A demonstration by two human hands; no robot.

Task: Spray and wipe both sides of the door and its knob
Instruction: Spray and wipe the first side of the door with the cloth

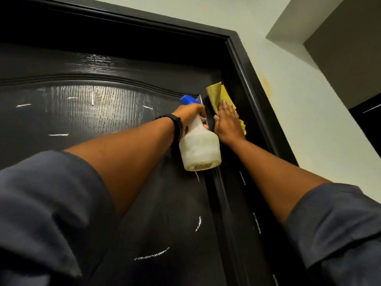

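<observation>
Black door frame point(243, 65) beside spray bottle point(199, 149), cloth point(214, 93)

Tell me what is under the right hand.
A yellow cloth, pressed by the right hand against the door, showing above and below it. The door surface beneath the cloth is hidden.

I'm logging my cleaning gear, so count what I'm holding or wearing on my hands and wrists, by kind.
Spray bottle: 1, gripped by the left hand
Yellow cloth: 1, pressed on the door by the right hand
Black wristband: 1, on the left wrist
Total: 3
</observation>
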